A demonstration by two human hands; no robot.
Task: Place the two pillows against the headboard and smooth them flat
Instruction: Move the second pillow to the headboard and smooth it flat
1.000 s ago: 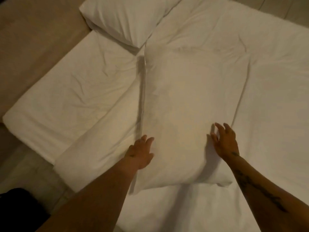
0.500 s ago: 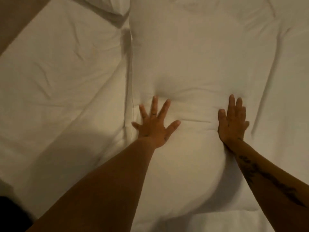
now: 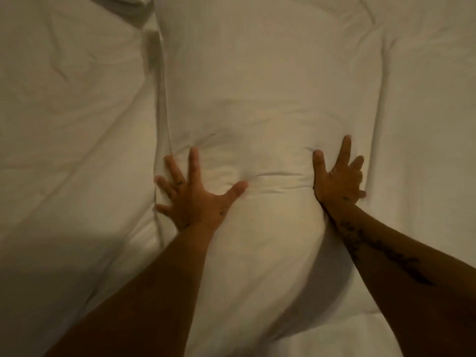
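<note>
At frame centre, a white pillow (image 3: 260, 104) is pressed flat by the left hand (image 3: 198, 199) and right hand (image 3: 337, 179), fingers splayed open.

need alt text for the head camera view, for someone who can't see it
Two bare hands press flat, fingers spread, on a white pillow lying on a white bed: the left hand near its left edge, the right hand near its right edge. The fabric creases between them, and the right forearm shows a dark tattoo.
</note>
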